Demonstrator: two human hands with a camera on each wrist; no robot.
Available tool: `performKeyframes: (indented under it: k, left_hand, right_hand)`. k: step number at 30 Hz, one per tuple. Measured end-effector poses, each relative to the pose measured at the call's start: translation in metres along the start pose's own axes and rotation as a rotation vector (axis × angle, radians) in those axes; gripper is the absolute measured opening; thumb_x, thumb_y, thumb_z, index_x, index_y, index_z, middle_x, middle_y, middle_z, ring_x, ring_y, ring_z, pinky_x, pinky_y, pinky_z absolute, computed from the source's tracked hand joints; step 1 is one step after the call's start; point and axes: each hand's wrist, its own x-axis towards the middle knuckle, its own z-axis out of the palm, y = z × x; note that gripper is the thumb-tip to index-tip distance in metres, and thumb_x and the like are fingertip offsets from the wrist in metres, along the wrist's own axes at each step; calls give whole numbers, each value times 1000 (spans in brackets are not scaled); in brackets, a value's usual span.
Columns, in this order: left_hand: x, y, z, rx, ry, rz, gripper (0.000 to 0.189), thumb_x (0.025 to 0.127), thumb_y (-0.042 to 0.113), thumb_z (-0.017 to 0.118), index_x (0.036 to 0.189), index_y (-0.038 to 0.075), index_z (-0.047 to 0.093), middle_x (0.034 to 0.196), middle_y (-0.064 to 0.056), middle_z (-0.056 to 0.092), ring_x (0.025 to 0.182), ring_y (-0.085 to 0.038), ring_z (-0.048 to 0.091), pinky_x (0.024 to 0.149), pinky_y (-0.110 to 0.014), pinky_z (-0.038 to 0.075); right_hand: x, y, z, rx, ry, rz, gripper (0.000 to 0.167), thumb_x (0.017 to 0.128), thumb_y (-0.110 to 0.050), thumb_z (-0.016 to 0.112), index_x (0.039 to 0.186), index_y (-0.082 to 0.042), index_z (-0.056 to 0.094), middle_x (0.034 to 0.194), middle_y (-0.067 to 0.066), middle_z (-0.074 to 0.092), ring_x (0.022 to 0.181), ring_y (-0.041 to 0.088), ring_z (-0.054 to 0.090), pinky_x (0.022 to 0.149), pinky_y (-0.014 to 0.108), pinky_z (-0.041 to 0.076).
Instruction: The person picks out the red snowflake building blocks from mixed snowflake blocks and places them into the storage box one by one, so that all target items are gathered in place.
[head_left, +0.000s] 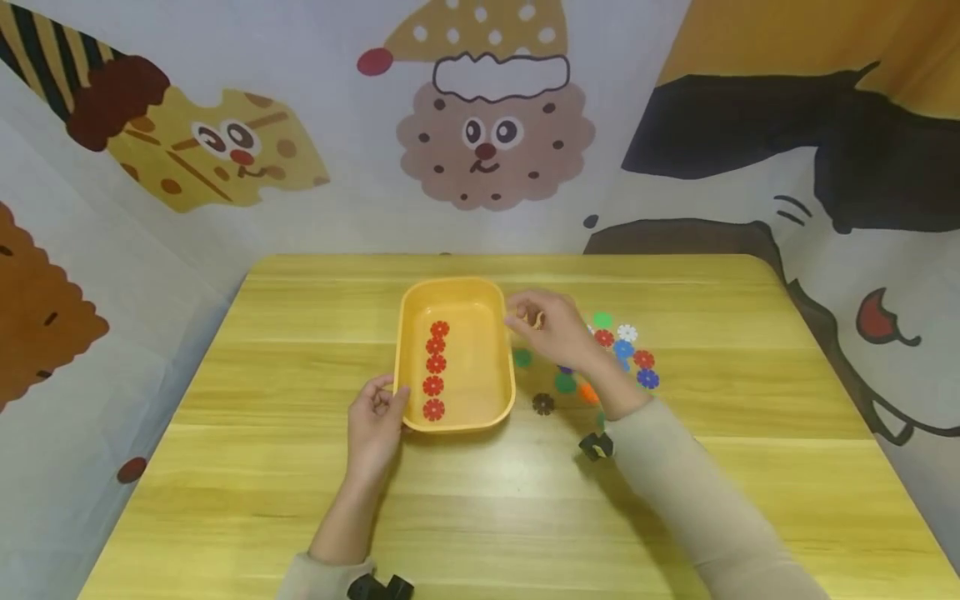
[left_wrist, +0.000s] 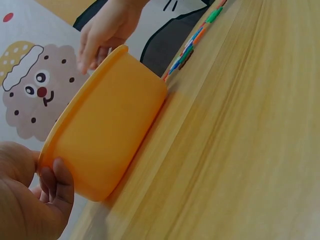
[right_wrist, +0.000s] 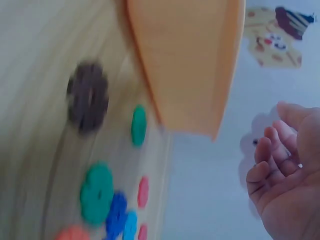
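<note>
A yellow plastic tray (head_left: 491, 333) stands on the table, with several red snowflake-shaped discs (head_left: 436, 363) in a column along its left side. My left hand (head_left: 377, 423) grips the tray's near left rim, thumb over the edge and curled fingers against the outer wall, as the left wrist view shows. Beside the tray's upper right rim hovers my right hand (head_left: 553, 327), its fingers loosely bent. In the right wrist view, the right hand (right_wrist: 287, 175) shows nothing held and appears apart from the tray wall (right_wrist: 185, 65).
Right of the tray lie scattered discs of several colours, including a brown disc (head_left: 543, 404), a green disc (head_left: 566, 382), a white disc (head_left: 627, 332) and a dark blue disc (head_left: 648, 378). The right forearm covers some. Behind the wooden table (head_left: 315, 333) hangs a cartoon-printed cloth (head_left: 337, 233).
</note>
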Motion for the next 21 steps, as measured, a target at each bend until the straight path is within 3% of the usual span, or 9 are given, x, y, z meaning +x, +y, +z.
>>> performKeyframes:
  k: [5, 12, 19, 21]
  left_hand:
    - [-1, 1, 0, -5, 4, 5, 33, 100, 14, 65, 129, 0, 57, 94, -17, 59, 69, -19, 60, 55, -22, 57]
    - [-1, 1, 0, -6, 12, 9, 32, 100, 12, 65, 128, 0, 58, 93, -17, 59, 68, -17, 59, 55, -21, 57]
    - [0, 1, 0, -3, 15, 10, 32, 100, 11, 65, 128, 0, 57, 91, -16, 59, 67, -16, 59, 55, -21, 57]
    - [1, 1, 0, -3, 14, 11, 32, 100, 11, 65, 128, -1, 57, 90, -15, 59, 66, -15, 59, 55, -21, 57]
  right_hand:
    - [-2, 22, -16, -65, -9, 80, 24, 98, -17, 69, 116, 0, 68, 98, 10, 68, 80, 21, 63, 64, 34, 56]
    - [-2, 42, -18, -138, -205, 246, 34, 95, -9, 72, 125, 6, 64, 107, 15, 66, 93, 28, 64, 78, 40, 59]
    - [1, 55, -14, -297, -261, 251, 16, 91, -12, 76, 94, -1, 66, 88, 12, 62, 85, 28, 56, 78, 43, 53]
    - [1, 57, -13, -324, -281, 270, 16, 91, -14, 76, 94, -1, 67, 89, 11, 62, 86, 28, 56, 80, 43, 54]
